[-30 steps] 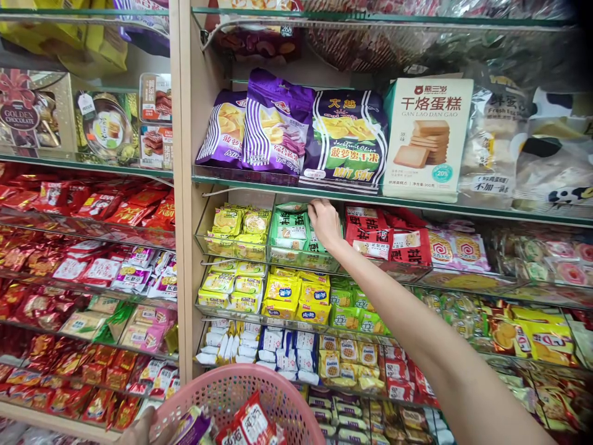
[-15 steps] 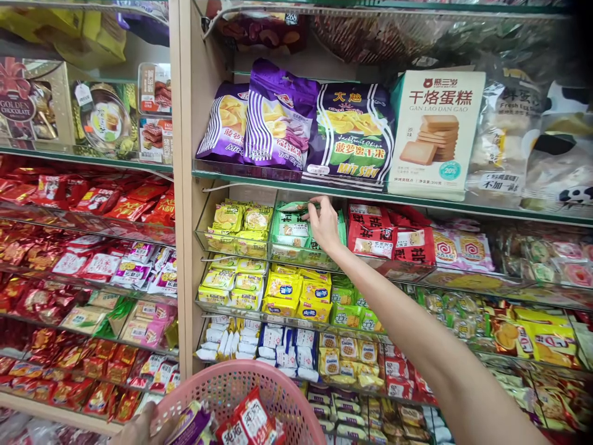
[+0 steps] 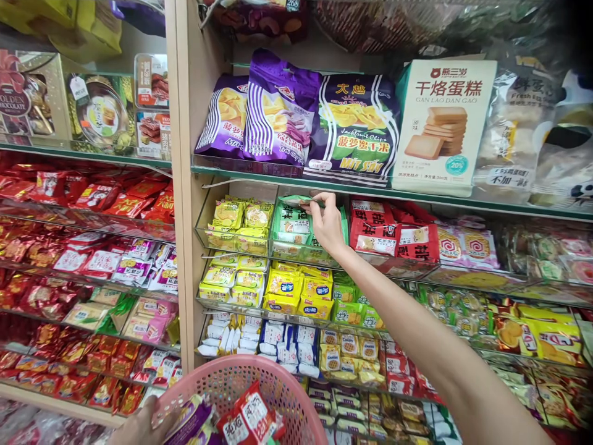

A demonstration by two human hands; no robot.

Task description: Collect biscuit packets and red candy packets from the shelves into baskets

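My right hand (image 3: 325, 224) reaches into an acrylic bin on the upper snack shelf. Its thumb and fingers pinch the top edge of a green snack packet (image 3: 291, 224), which stands among other green packets in that bin. At the lower left, my left hand (image 3: 144, 425) is closed on the rim of a pink plastic basket (image 3: 241, 366), its fingers hooked over the inside. In the basket lie a purple packet (image 3: 191, 421) beside those fingers and a red packet with white labels (image 3: 252, 417). The lower part of the basket is cut off by the frame.
Yellow-green packets (image 3: 241, 219) fill the bin to the left, red packets (image 3: 393, 232) the one to the right. A glass shelf (image 3: 296, 176) with chip bags runs just above my right hand. A wooden upright (image 3: 180, 185) divides the racks. More bins of wrapped snacks (image 3: 283, 287) step down below.
The view has drawn slightly closer to the shelf. My right hand remains at the green packet, its fingers raised a little. The basket has shifted up slightly in view.
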